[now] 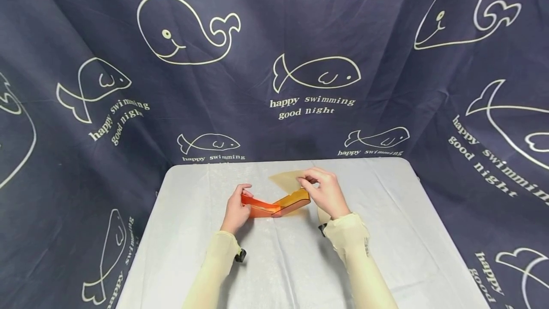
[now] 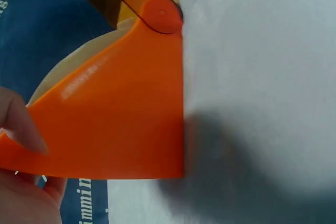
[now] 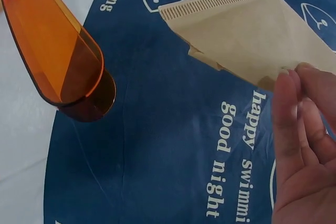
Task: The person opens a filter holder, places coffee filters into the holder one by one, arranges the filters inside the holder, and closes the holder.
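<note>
An orange plastic case [image 1: 259, 212] with a hinged, see-through amber lid [image 1: 295, 199] stands over the table with the lid swung out to the right. My left hand [image 1: 236, 210] grips the case at its left end, thumb and fingers on its wall [image 2: 115, 108]. A tan paper edge [image 2: 79, 61] shows along the case's opening. My right hand [image 1: 324, 191] pinches a tan coffee filter [image 3: 231, 35] by one corner. The filter has a crimped seam and hangs above and behind the amber lid, apart from it in the right wrist view.
A pale cloth covers the table [image 1: 193, 271]. Beside the right wrist lies a tan piece [image 1: 323, 215], partly hidden by the hand. A dark blue curtain [image 1: 257, 85] with white fish and whale prints hangs behind and at both sides.
</note>
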### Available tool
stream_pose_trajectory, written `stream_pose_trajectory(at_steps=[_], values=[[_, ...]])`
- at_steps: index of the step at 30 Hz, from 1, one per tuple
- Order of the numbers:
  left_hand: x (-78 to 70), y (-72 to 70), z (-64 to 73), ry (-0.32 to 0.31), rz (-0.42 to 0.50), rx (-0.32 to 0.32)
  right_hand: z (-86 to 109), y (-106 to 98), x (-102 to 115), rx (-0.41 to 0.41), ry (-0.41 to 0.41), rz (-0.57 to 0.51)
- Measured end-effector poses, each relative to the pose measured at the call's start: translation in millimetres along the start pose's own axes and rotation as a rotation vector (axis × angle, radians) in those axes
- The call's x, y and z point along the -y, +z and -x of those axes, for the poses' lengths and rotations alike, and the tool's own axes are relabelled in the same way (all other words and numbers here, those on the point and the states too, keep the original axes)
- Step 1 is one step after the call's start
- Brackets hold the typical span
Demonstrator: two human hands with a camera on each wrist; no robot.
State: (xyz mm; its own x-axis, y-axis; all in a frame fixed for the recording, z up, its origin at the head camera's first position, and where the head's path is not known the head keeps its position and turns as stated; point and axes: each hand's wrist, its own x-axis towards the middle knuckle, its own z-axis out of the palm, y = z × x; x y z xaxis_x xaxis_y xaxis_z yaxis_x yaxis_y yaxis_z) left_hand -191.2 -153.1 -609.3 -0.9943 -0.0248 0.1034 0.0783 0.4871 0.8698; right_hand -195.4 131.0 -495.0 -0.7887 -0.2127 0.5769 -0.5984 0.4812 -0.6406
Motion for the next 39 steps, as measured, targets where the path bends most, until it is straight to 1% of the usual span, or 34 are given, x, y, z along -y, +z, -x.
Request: stream_pose_trajectory(at_steps=[5, 11, 14, 17, 20, 26, 30, 34, 39], values=[[3.6, 3.7, 0.4, -0.039, 0.046, -0.025, -5.2, 4, 4, 0.049, 0.006, 0.030], [9.1, 8.0, 4.0, -0.093, 0.156, -0.045, -8.3, 10, 5, 0.069, 0.005, 0.016], [14.1, 11.1, 3.6, -0.091, 0.208, -0.050, -8.8, 14, 4, 0.078, -0.002, 0.005], [17.0, 14.3, 3.2, -0.084, 0.233, -0.056, -9.6, 18, 4, 0.092, -0.008, 0.001], [19.2, 16.1, 3.8, -0.084, 0.221, -0.064, -11.2, 20, 5, 0.106, -0.019, -0.001], [28.3, 18.4, 4.3, -0.111, 0.168, -0.102, -16.2, 30, 4, 0.141, -0.046, -0.005], [33.4, 20.5, 3.9, -0.135, 0.134, -0.134, -18.6, 38, 4, 0.177, -0.075, 0.036], [32.9, 23.8, 4.0, -0.143, 0.143, -0.155, -19.2, 47, 4, 0.217, -0.092, 0.089], [32.6, 27.2, 5.0, -0.135, 0.157, -0.153, -16.6, 60, 3, 0.255, -0.096, 0.131]])
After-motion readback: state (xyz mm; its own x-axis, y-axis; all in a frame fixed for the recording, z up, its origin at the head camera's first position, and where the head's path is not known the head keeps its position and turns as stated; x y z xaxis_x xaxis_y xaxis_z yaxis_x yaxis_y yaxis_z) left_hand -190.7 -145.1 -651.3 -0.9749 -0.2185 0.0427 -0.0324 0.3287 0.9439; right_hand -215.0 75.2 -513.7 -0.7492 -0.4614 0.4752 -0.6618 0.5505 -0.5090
